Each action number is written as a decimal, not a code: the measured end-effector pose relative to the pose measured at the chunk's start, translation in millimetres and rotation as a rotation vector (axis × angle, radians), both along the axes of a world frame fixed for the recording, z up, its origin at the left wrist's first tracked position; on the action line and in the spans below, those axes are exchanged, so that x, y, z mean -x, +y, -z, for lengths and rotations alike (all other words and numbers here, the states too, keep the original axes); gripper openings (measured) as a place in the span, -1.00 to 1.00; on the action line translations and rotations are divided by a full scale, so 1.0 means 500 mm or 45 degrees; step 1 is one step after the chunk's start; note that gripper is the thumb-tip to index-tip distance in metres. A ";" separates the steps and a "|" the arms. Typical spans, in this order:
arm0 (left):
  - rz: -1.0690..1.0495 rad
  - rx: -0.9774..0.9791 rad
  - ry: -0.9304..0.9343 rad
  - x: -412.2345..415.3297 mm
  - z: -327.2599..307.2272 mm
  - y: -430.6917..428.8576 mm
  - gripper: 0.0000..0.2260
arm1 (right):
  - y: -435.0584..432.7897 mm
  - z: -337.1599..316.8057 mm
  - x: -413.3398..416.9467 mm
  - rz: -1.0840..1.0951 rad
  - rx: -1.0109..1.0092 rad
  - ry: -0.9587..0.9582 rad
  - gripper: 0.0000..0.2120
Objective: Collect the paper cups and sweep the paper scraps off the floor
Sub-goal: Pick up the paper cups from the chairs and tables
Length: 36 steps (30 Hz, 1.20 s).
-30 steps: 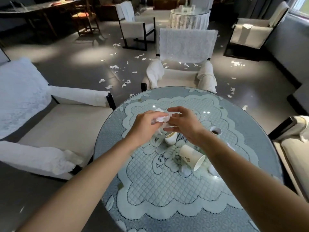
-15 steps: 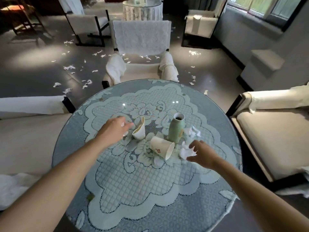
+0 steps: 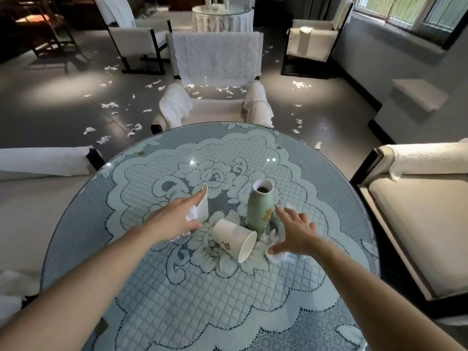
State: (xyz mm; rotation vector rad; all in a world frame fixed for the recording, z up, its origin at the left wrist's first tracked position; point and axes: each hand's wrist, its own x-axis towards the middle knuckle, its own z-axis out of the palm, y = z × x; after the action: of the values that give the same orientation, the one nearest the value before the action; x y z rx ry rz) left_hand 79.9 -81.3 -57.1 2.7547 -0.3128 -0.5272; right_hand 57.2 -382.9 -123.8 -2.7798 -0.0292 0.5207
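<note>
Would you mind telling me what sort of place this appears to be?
Probably a lounge or tea room: a round lace-covered table, a second table beyond, and cushioned armchairs around them.

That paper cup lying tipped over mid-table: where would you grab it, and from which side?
Take the tipped cup round the middle of its wall, coming down from above, thumb and fingers on opposite sides. It lies on its side with the open mouth facing near and right; a pinched rim would probably crumple. The green vase stands close behind it, so avoid that side.
</note>
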 end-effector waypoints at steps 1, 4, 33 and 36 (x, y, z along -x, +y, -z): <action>-0.005 -0.035 -0.021 0.000 0.002 -0.002 -0.27 | 0.000 0.003 0.006 0.027 -0.031 -0.043 0.03; -0.043 -0.136 -0.113 0.003 0.008 -0.012 -0.38 | 0.002 0.003 0.033 0.125 -0.234 -0.132 -0.59; 0.018 -0.338 -0.269 0.121 -0.057 0.074 -0.47 | 0.080 -0.032 0.167 0.641 -0.354 -0.281 -0.80; -0.022 -0.339 -0.284 0.119 -0.067 0.087 -0.48 | 0.066 -0.043 0.113 0.690 -0.378 -0.271 -0.66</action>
State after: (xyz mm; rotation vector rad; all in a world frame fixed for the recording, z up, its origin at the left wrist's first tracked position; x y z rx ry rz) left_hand 20.5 -37.7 -23.7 3.0793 -0.2881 -0.2723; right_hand 0.9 -350.1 -102.2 -2.3943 0.5372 0.0725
